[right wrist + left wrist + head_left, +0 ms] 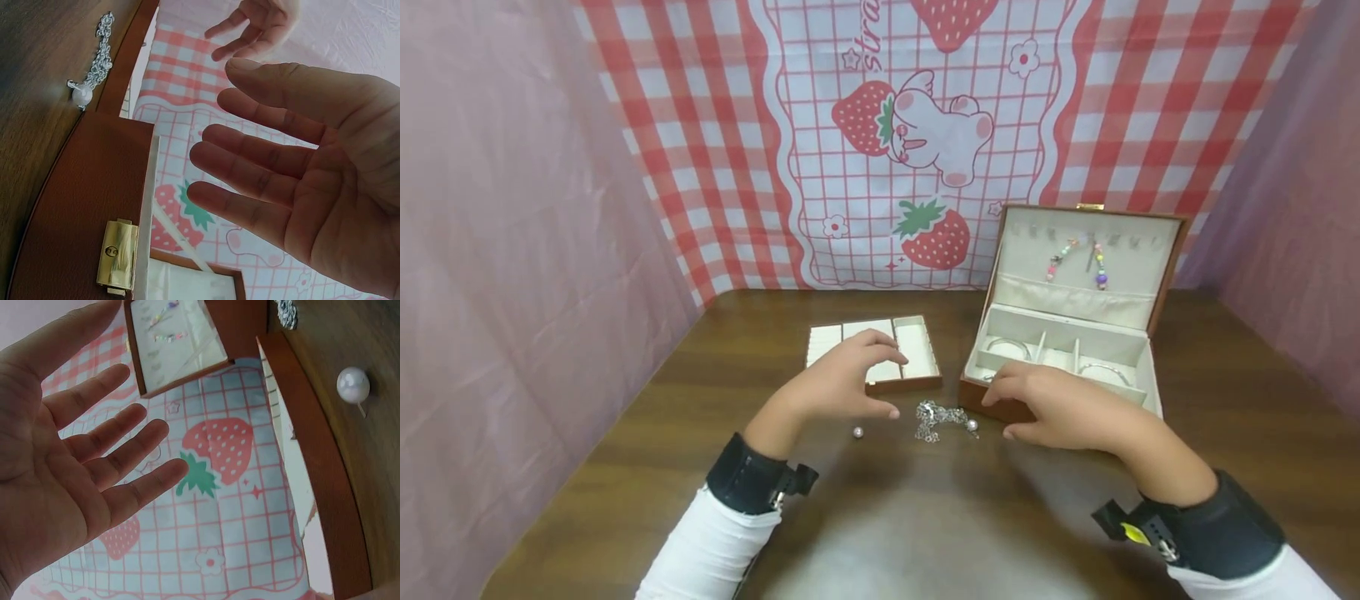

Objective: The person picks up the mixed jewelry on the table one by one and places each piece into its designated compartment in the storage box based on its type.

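White cloth sleeves (700,542): they come in at the lower left and lower right of the frame, each ending in a wide black wrist strap (745,475).
Brown wood-grain bench (625,467): it fills the lower half, with a pale shine at bottom centre.
Bare left hand (842,379): left of centre, in front of the tray from where I stand; its grip is spread, thumb well apart from the fingers, holding nothing.
Bare right hand (1067,404): right of centre, before the box; its grip is loose too, fingers gently bent, thumb apart, with nothing in it.
Round white pearl stud (858,432): it lies on the bench just below the left hand, its thin metal post showing in the left wrist view.
Tangled silver metal chain (928,412): heaped on the bench between the hands, a white pearl at its right end.
Shallow brown tray with cream lining (910,384): at centre, behind the pearl stud, in three sections, the left one ridged.
Brown leather-look jewellery box (972,395): at right, lid raised, thin silver bangles (1105,367) in its cream compartments.
Pastel beaded strands (1101,271): hanging inside the lid.
Red-and-white strawberry cloth (1150,100): upright across the back, between pinkish drapes (512,250).
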The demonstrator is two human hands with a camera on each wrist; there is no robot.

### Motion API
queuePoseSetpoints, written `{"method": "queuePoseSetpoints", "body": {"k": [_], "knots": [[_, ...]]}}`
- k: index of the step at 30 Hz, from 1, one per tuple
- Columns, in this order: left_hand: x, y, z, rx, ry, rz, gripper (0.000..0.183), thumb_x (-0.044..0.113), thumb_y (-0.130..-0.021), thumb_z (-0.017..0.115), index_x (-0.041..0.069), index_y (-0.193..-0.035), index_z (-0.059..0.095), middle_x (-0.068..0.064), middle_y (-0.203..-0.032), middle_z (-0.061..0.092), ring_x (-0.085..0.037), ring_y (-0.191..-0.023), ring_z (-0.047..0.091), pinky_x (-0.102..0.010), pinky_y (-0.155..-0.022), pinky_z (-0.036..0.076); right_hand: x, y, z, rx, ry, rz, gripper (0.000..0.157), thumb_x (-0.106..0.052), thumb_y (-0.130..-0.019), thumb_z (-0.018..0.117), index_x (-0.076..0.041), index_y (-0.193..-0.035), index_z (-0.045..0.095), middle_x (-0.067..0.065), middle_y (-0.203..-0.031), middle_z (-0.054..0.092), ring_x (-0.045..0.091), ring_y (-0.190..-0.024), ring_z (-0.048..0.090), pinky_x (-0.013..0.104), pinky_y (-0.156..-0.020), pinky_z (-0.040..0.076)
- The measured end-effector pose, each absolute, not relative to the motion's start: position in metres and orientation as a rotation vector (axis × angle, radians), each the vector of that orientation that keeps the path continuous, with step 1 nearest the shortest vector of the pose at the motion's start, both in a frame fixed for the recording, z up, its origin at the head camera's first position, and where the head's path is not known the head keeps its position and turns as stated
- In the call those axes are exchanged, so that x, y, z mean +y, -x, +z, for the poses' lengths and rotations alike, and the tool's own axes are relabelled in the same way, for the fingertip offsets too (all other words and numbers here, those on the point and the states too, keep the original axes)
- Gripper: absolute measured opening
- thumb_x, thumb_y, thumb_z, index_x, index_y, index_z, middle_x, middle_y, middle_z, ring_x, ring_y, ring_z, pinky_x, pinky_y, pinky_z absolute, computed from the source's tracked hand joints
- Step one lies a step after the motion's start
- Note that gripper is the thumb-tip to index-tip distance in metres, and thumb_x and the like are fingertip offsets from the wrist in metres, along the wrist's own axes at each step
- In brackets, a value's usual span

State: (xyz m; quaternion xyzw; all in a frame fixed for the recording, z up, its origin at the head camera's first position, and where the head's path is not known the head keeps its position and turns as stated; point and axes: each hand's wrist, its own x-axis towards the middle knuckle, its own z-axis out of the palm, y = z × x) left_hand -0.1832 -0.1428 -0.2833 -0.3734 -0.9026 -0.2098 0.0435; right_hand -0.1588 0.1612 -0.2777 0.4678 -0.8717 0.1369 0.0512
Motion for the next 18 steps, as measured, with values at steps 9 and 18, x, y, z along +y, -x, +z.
{"method": "queuePoseSetpoints", "body": {"k": [9, 18], "knots": [[-0.137, 0.194, -0.293, -2.804, 1.232, -0.557, 0.057, 0.024, -0.071, 0.088, 0.005, -0.120, 0.064, -0.010, -0.124, 0.056, -0.024, -0.118, 0.051, -0.035, -0.105, 0.040, 0.157, 0.167, -0.288, -2.631, -1.410, 0.439, 0.036, -0.006, -0.072, 0.081, -0.008, -0.106, 0.070, 0.003, -0.108, 0.061, 0.021, -0.102, 0.060, 0.042, -0.090, 0.051], [-0.115, 0.209, -0.317, -2.826, 1.380, -0.460, 0.034, 0.016, -0.081, 0.079, 0.004, -0.112, 0.070, -0.007, -0.110, 0.066, -0.020, -0.105, 0.060, -0.032, -0.098, 0.046, 0.151, 0.174, -0.303, -2.649, -1.452, 0.488, 0.036, -0.004, -0.070, 0.081, -0.007, -0.103, 0.069, 0.007, -0.109, 0.062, 0.026, -0.103, 0.060, 0.044, -0.091, 0.050]]}}
